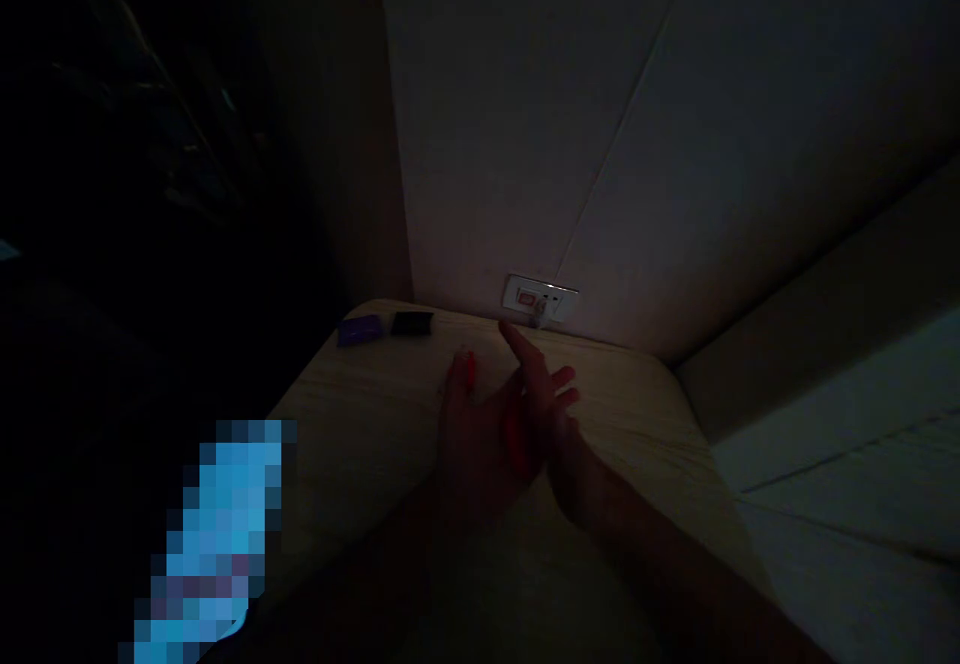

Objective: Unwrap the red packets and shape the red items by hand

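Note:
The picture is very dark. My left hand (480, 444) is turned palm up over the table, thumb and fingers spread. A soft-looking red lump (521, 434) lies on its palm; its exact kind does not show. Across that palm rests my right hand (555, 414), its fingers stretched out, and it covers part of the lump. Beside my left thumb is a small red piece (471, 369); whether it touches the thumb or the table I cannot tell. At the far left of the table lie a purple block (360, 330) and a black block (412, 323).
The wooden table (637, 394) stands against a pale wall (510, 144). Just above its back edge is a socket plate (541, 298) with a plug in it. A bright blue, pixelated patch (217, 534) shows at lower left. A pale panel (847, 424) borders the right side.

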A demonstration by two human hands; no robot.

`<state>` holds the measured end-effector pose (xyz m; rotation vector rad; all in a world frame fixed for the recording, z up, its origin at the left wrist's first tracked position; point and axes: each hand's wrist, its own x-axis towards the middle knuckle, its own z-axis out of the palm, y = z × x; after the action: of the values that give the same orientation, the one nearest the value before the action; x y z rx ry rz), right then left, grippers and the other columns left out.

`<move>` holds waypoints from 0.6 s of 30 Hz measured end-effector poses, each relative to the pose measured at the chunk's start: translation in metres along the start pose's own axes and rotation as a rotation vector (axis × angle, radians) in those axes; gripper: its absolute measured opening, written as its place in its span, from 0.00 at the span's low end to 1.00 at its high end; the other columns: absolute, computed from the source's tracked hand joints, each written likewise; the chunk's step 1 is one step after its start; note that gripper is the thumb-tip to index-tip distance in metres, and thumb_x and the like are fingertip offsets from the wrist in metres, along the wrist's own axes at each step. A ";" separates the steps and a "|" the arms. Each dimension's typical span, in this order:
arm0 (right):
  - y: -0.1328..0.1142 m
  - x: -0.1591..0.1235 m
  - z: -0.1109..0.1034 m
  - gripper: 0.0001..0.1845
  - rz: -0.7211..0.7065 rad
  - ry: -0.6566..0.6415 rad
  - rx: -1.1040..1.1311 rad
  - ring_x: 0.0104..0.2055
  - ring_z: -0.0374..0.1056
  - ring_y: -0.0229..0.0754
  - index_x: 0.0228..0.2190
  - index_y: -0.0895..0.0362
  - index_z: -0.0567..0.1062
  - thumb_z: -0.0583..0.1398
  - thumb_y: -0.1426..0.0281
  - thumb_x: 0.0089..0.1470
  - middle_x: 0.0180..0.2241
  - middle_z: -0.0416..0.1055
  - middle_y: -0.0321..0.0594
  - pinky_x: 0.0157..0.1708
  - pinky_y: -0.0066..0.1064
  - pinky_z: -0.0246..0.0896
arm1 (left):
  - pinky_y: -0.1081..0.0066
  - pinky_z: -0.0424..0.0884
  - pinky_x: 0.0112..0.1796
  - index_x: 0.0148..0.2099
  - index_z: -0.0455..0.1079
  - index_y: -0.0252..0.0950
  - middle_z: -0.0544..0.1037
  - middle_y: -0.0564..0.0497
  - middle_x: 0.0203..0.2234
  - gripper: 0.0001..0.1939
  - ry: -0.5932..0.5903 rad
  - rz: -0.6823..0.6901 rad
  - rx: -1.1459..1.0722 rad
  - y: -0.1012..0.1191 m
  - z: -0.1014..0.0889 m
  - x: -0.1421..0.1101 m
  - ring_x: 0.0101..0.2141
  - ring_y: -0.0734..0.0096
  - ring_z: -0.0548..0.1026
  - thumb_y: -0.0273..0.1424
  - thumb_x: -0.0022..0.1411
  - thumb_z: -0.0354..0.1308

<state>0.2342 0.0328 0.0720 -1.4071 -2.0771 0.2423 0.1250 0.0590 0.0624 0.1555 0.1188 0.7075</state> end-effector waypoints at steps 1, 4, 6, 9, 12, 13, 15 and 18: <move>0.000 0.000 -0.004 0.33 0.035 0.024 0.045 0.75 0.43 0.51 0.72 0.44 0.28 0.36 0.71 0.72 0.74 0.45 0.43 0.61 0.56 0.61 | 0.53 0.58 0.62 0.66 0.65 0.33 0.73 0.34 0.60 0.44 -0.026 -0.006 -0.021 0.001 0.003 0.000 0.66 0.44 0.64 0.62 0.66 0.41; -0.002 0.002 -0.012 0.31 0.115 0.123 0.255 0.73 0.50 0.48 0.72 0.41 0.41 0.29 0.69 0.72 0.71 0.53 0.40 0.59 0.53 0.64 | 0.51 0.62 0.60 0.66 0.64 0.33 0.74 0.34 0.58 0.44 -0.076 -0.032 -0.095 0.002 0.006 0.002 0.63 0.43 0.67 0.63 0.65 0.40; -0.003 0.005 -0.014 0.33 0.110 0.164 0.344 0.72 0.53 0.48 0.70 0.45 0.47 0.26 0.66 0.71 0.70 0.55 0.43 0.59 0.52 0.64 | 0.50 0.64 0.58 0.65 0.64 0.34 0.74 0.34 0.57 0.44 -0.074 -0.039 -0.129 0.004 0.006 0.003 0.61 0.43 0.69 0.63 0.64 0.40; -0.005 0.009 -0.016 0.30 0.137 0.242 0.442 0.65 0.63 0.51 0.66 0.50 0.55 0.32 0.58 0.72 0.66 0.61 0.51 0.53 0.47 0.69 | 0.50 0.66 0.57 0.65 0.64 0.33 0.76 0.34 0.54 0.43 -0.024 -0.035 -0.154 0.006 0.007 0.003 0.59 0.43 0.71 0.62 0.65 0.40; -0.007 0.010 -0.022 0.22 0.116 0.244 0.372 0.53 0.71 0.51 0.59 0.53 0.66 0.53 0.58 0.68 0.58 0.68 0.52 0.47 0.43 0.71 | 0.49 0.66 0.56 0.65 0.64 0.31 0.77 0.34 0.52 0.44 0.054 0.007 -0.148 0.010 0.011 0.000 0.57 0.42 0.72 0.62 0.65 0.39; -0.007 0.011 -0.026 0.19 0.081 0.220 0.327 0.50 0.72 0.50 0.55 0.54 0.70 0.56 0.61 0.66 0.55 0.70 0.51 0.47 0.43 0.71 | 0.48 0.66 0.56 0.65 0.64 0.31 0.77 0.34 0.52 0.44 0.071 0.025 -0.145 0.012 0.012 0.000 0.57 0.41 0.72 0.62 0.66 0.39; -0.009 0.012 -0.034 0.12 0.006 0.153 0.250 0.48 0.72 0.49 0.48 0.55 0.75 0.58 0.68 0.64 0.48 0.73 0.49 0.47 0.43 0.70 | 0.46 0.67 0.55 0.67 0.63 0.32 0.76 0.34 0.54 0.45 0.092 0.051 -0.140 0.016 0.015 -0.002 0.57 0.40 0.72 0.62 0.66 0.37; -0.010 0.013 -0.044 0.10 -0.037 0.054 0.156 0.49 0.71 0.51 0.44 0.56 0.77 0.62 0.71 0.60 0.46 0.73 0.49 0.46 0.43 0.70 | 0.45 0.67 0.54 0.69 0.61 0.33 0.74 0.34 0.56 0.46 0.085 0.081 -0.112 0.024 0.018 -0.003 0.57 0.39 0.72 0.63 0.65 0.36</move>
<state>0.2484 0.0319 0.1167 -1.2681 -1.9925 0.3395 0.1105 0.0732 0.0845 0.0228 0.1538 0.8001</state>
